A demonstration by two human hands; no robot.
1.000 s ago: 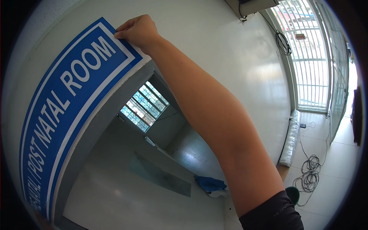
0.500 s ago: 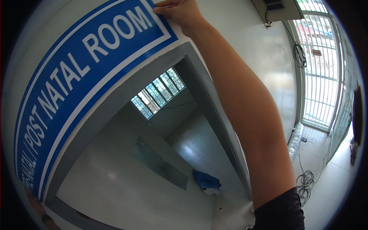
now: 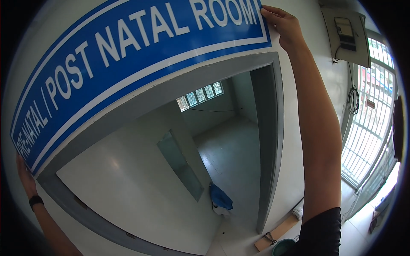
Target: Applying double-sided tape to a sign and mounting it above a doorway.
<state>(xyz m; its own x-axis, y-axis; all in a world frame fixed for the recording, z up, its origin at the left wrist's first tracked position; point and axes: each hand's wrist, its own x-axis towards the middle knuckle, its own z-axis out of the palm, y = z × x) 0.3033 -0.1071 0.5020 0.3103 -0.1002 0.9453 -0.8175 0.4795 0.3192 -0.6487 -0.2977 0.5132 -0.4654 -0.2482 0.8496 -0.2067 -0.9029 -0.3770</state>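
A long blue sign (image 3: 141, 70) with white lettering and a white border line spans the wall just above a grey door frame (image 3: 171, 74). My right hand (image 3: 285, 26) is raised at the sign's right end, its fingers and thumb closed on that edge. At the far left my left hand (image 3: 26, 174), with a black band on the wrist, grips the sign's lower left end; some of its fingers are hard to make out near the picture's rim. The sign's top edge runs partly out of view.
Through the doorway lie a room with a barred window (image 3: 200, 96) and a blue cloth bundle (image 3: 221, 197) on the floor. To the right are an open wall box (image 3: 345, 34), a coiled black cable (image 3: 352, 100) and a barred gate (image 3: 369, 111). A wooden board (image 3: 276, 232) and green bucket (image 3: 284, 246) lie below.
The view has turned, so the sign sits more level and the doorway farther right. My left hand and forearm show more fully. Both hands stay at the sign's ends.
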